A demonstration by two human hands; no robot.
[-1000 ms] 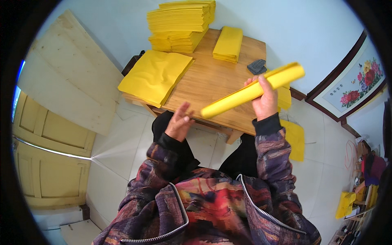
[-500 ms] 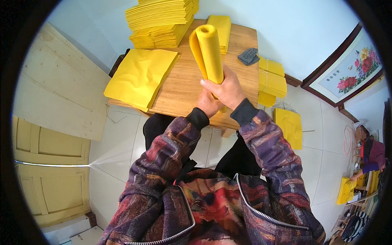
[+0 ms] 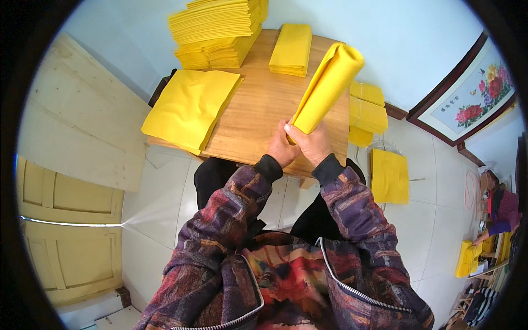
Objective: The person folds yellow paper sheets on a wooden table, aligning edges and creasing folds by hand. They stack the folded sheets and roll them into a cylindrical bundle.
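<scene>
A roll of yellow felt-like sheets slants up and to the right over the table, its free edge showing along one side. Both my hands grip its near end: my left hand is closed at the bottom left, and my right hand wraps the lower right, thumb across the roll. The hands touch each other. To the left, a stack of flat yellow sheets lies at the table edge. Beyond the roll rests a narrower folded yellow stack.
Tall piles of yellow sheets stand at the back left of the wooden table. Tied yellow bundles sit beside its right edge. More yellow sheets are low at the right. Another person's hand touches yellow material far right.
The roll has swung from near upright to a rightward tilt, with my hands still around its near end. It now covers the spot where the grey cloth was seen.
</scene>
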